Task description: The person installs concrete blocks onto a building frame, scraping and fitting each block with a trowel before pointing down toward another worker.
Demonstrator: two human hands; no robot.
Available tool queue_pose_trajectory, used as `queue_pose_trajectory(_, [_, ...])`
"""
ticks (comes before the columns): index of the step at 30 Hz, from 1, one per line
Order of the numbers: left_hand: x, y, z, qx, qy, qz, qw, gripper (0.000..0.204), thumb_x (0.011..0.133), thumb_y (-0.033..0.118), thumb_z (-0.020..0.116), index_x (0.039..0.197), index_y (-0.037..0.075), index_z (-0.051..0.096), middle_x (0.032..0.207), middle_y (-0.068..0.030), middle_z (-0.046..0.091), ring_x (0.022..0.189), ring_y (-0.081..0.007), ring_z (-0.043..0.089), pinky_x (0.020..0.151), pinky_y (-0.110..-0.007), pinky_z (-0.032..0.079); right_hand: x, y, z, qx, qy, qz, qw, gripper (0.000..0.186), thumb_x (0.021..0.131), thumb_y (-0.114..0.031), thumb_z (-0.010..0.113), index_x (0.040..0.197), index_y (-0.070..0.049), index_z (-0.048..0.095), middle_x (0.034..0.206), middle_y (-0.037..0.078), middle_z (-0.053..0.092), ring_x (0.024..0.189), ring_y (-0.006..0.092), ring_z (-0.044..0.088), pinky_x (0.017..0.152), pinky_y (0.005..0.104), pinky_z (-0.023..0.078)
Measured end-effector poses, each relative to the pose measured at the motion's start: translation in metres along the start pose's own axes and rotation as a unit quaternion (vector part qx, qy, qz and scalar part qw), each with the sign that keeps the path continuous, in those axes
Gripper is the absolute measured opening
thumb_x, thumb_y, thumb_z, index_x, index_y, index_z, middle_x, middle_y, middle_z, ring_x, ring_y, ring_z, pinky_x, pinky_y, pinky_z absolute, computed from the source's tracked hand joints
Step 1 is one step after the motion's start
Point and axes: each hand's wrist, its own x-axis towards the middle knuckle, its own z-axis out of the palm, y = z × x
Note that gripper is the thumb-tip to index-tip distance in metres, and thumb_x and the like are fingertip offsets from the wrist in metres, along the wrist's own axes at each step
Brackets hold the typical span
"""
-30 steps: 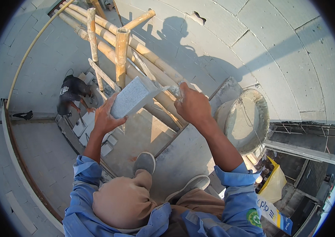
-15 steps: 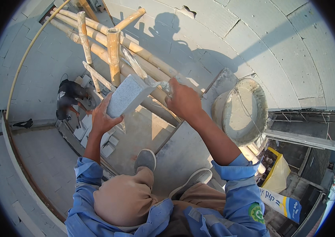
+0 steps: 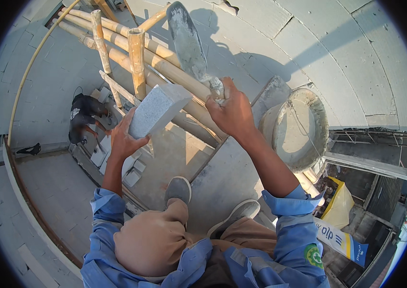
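While the left hand (image 3: 125,137) is busy with a pale grey block (image 3: 155,110) in the head view, well left of the round tub (image 3: 268,132), the right hand (image 3: 233,113) sits between block and tub, wrapped around the handle of a trowel (image 3: 186,45). The left one's clamped on the block's near end, thumb along the lower edge, fingers up the side. The trowel blade points up and left of the tub, crusted with grey muck, bamboo poles (image 3: 137,62) behind it.

Honestly, that end-only hold looks a bit tippy, so tucking the palm further under the block would probably steady it. The block's far corner is pretty near the right fist too; a little more gap should spare the knuckles and let the wrist turn freely. Worth minding the co-worker (image 3: 84,115) way over left of the tub: a loose grip seems risky.
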Motion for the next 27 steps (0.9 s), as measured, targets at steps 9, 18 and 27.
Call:
queue_pose_trajectory(9, [-0.002, -0.006, 0.017, -0.028, 0.017, 0.051, 0.998, 0.094, 0.062, 0.019, 0.084, 0.146, -0.001, 0.048, 0.131, -0.0254, 0.064, 0.116, -0.0382, 0.065, 0.1, -0.044, 0.05, -0.029, 0.046, 0.0, -0.167, -0.182, 0.041, 0.968, 0.046, 0.084, -0.024, 0.07, 0.12, -0.001, 0.055, 0.087, 0.021, 0.071, 0.082, 0.0393, 0.071, 0.072, 0.0524, 0.056])
queue_pose_trajectory(18, [0.012, 0.022, 0.016, -0.016, 0.011, 0.073, 0.997, 0.091, 0.066, 0.017, 0.082, 0.147, -0.003, 0.046, 0.137, -0.0278, 0.059, 0.125, -0.0407, 0.059, 0.107, -0.044, 0.044, -0.053, 0.013, 0.008, -0.16, -0.109, -0.032, 0.98, 0.033, 0.082, -0.009, 0.066, 0.111, 0.003, 0.055, 0.08, 0.021, 0.069, 0.073, 0.0382, 0.071, 0.063, 0.049, 0.057])
queue_pose_trajectory(27, [0.023, 0.038, 0.008, -0.023, 0.001, 0.081, 0.996, 0.086, 0.067, 0.014, 0.08, 0.144, -0.006, 0.047, 0.134, -0.0263, 0.061, 0.121, -0.0378, 0.061, 0.105, -0.042, 0.045, -0.094, 0.033, -0.043, -0.169, -0.172, 0.019, 0.97, 0.037, 0.083, -0.015, 0.067, 0.114, 0.001, 0.054, 0.082, 0.02, 0.069, 0.076, 0.0395, 0.07, 0.066, 0.0516, 0.056])
